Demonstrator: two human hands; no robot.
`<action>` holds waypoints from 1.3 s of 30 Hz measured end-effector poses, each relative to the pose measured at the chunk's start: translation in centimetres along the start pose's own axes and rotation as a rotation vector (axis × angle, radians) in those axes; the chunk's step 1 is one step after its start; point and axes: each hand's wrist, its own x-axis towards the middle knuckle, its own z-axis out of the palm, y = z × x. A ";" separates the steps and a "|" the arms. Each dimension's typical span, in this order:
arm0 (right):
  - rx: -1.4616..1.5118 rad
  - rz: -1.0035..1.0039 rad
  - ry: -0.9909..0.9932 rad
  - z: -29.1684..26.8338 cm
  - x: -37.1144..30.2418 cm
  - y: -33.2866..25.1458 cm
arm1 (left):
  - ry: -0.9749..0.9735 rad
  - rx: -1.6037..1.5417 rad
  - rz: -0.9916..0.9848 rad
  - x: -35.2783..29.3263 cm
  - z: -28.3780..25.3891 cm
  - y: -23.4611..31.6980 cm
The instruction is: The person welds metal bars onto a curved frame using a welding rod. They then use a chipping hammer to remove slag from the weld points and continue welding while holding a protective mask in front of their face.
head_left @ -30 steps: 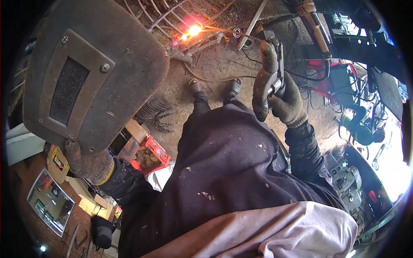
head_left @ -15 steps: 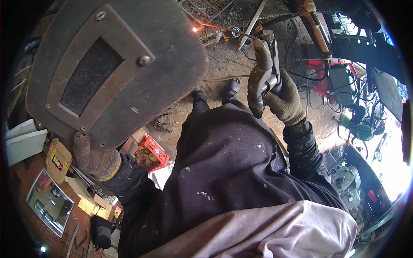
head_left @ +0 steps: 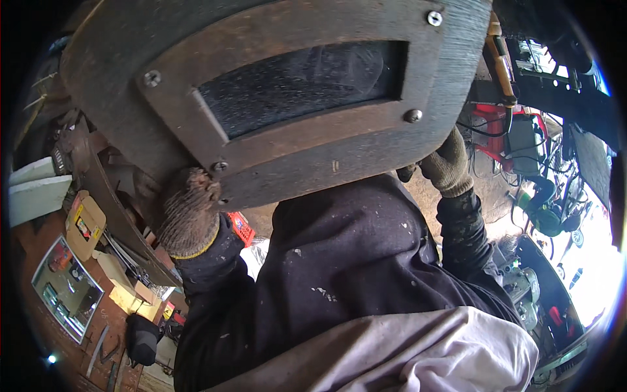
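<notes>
A dark, worn welding hand shield [head_left: 333, 163] spreads across the upper middle, its framed dark window [head_left: 300, 81] held by screws. My left hand [head_left: 189, 215], in a brown knitted glove, is closed at the shield's lower left corner. On the other side, my right hand [head_left: 449, 166] wears a similar glove and reaches in behind the shield's lower right edge. Its fingers are mostly covered; half a second ago they were wrapped round an electrode holder with a welding rod. Holder, rod and the spot in front of them are now hidden by the shield.
A power tool with a tan body [head_left: 501, 68] hangs at the upper right. Below it, a grey box [head_left: 528, 140] sits on a red plastic chair [head_left: 486, 121]. At left are a framed mirror [head_left: 68, 291], an opened carton [head_left: 85, 222] and a black cap [head_left: 142, 340].
My left hand has brought the shield rightward and turned it, so it covers the work and most of my right hand. The glowing rod tip and electrode holder have gone out of sight.
</notes>
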 end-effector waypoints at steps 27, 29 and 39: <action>0.035 -0.037 0.007 -1.0 0.3 -0.1 | -0.282 -0.290 -0.056 3.6 -1.9 4.7; 0.033 -0.032 0.010 -1.3 0.3 0.1 | -0.068 0.042 0.095 5.6 -7.9 3.5; -0.056 -0.066 0.003 -0.9 0.7 0.3 | -0.030 -0.209 0.008 3.7 0.2 4.3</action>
